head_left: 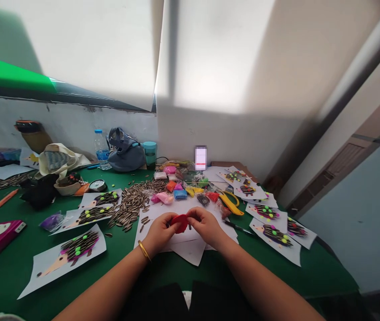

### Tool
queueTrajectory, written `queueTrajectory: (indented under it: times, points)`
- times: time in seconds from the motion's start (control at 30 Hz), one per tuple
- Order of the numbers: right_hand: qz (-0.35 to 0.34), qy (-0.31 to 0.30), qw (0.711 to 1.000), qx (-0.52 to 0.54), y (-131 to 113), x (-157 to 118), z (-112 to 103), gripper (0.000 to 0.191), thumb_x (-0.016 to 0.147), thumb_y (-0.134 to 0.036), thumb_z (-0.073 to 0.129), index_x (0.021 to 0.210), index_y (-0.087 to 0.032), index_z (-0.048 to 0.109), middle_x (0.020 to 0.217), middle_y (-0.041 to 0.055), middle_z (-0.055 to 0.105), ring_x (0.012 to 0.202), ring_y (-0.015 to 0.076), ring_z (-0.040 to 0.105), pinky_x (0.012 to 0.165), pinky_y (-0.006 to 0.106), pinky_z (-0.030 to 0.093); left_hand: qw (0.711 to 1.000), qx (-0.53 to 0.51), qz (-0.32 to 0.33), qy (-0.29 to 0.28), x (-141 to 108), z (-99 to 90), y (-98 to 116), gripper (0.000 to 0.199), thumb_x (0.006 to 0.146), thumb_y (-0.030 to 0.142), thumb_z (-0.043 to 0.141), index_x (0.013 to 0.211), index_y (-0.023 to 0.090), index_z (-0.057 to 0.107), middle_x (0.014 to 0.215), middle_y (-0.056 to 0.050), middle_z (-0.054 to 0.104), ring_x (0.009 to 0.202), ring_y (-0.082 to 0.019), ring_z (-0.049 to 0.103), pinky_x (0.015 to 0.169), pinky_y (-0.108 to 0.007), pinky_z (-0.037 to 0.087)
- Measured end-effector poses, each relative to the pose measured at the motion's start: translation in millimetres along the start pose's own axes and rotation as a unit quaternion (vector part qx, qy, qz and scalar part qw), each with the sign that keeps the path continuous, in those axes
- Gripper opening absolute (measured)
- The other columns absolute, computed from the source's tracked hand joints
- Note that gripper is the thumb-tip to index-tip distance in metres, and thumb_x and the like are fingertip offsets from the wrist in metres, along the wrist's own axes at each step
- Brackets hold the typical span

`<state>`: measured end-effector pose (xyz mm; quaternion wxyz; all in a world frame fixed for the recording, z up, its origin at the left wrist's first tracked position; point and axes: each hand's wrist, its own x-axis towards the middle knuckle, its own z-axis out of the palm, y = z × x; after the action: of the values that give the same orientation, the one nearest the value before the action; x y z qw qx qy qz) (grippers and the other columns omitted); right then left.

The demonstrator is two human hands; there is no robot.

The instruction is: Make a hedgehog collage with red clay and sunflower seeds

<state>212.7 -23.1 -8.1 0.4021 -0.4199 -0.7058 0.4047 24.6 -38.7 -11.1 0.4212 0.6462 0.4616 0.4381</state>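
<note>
A flattened piece of red modelling clay (179, 221) is held up above white paper sheets (190, 253) at the middle of the table. My left hand (162, 232), with a gold bangle at the wrist, pinches it from the left. My right hand (206, 225) has its thumb and fingers closed on the clay's right edge. Just beyond my hands lie small bags of coloured clay, among them a blue packet (180, 195) and a pink one (164, 198). A heap of striped sunflower seeds (133, 200) spreads to the left of the paper.
Hedgehog pictures with seed spines lie on the left (72, 254) and on the right (273, 236). A yellow-handled tool (232, 204) and a black pen (240, 228) are at right. A phone (201, 158), a teal cup (150, 154) and a water bottle (101, 150) stand along the wall.
</note>
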Motion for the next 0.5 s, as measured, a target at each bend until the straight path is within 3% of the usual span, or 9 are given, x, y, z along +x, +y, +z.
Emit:
queueTrajectory:
  times: [0.17, 0.3, 0.4, 0.47, 0.5]
  points:
    - [-0.016, -0.005, 0.999, -0.044, -4, -3, -8, 0.017, 0.086, -0.031, 0.055, 0.096, -0.021, 0.064, 0.084, 0.0014, 0.068, 0.074, 0.0161, 0.062, 0.066, 0.027, 0.046, 0.998, -0.054, -0.015, 0.004, 1, 0.4, -1, 0.026, 0.072, 0.039, 0.069, 0.085, 0.018, 0.064, 0.080, -0.003, 0.070, 0.074, -0.020, 0.066, 0.070, -0.032, 0.053]
    - [-0.039, 0.038, 0.980, -0.191, 1, 0, -34, 0.020, 0.089, -0.032, 0.051, 0.096, -0.022, 0.067, 0.094, 0.0050, 0.068, 0.086, 0.0204, 0.061, 0.075, 0.031, 0.045, 0.996, -0.083, -0.033, 0.016, 2, -0.5, 0, 0.027, 0.071, 0.039, 0.070, 0.084, 0.018, 0.060, 0.078, -0.003, 0.071, 0.073, -0.020, 0.067, 0.070, -0.033, 0.053]
    - [-0.005, 0.097, 0.915, -0.393, 10, 3, -69, 0.023, 0.088, -0.027, 0.050, 0.102, -0.021, 0.067, 0.103, 0.0107, 0.067, 0.097, 0.0258, 0.058, 0.084, 0.037, 0.042, 0.993, -0.111, -0.045, 0.014, 3, -1.1, 0, 0.028, 0.070, 0.038, 0.071, 0.084, 0.017, 0.059, 0.078, -0.003, 0.071, 0.073, -0.020, 0.068, 0.069, -0.033, 0.052]
    - [0.077, 0.148, 0.846, -0.507, 18, 4, -94, 0.026, 0.086, -0.028, 0.053, 0.108, -0.020, 0.065, 0.109, 0.0150, 0.065, 0.104, 0.0314, 0.055, 0.085, 0.042, 0.040, 0.991, -0.123, -0.049, 0.015, 3, -0.8, -1, 0.029, 0.069, 0.038, 0.072, 0.083, 0.017, 0.058, 0.078, -0.003, 0.071, 0.072, -0.020, 0.068, 0.068, -0.032, 0.052]
    - [0.116, 0.143, 0.821, -0.541, 21, 4, -105, 0.028, 0.086, -0.028, 0.055, 0.111, -0.020, 0.064, 0.109, 0.0156, 0.065, 0.104, 0.0328, 0.055, 0.084, 0.042, 0.040, 0.991, -0.127, -0.049, 0.015, 3, -0.4, -1, 0.029, 0.069, 0.038, 0.072, 0.083, 0.017, 0.058, 0.077, -0.003, 0.071, 0.071, -0.020, 0.068, 0.067, -0.032, 0.052]
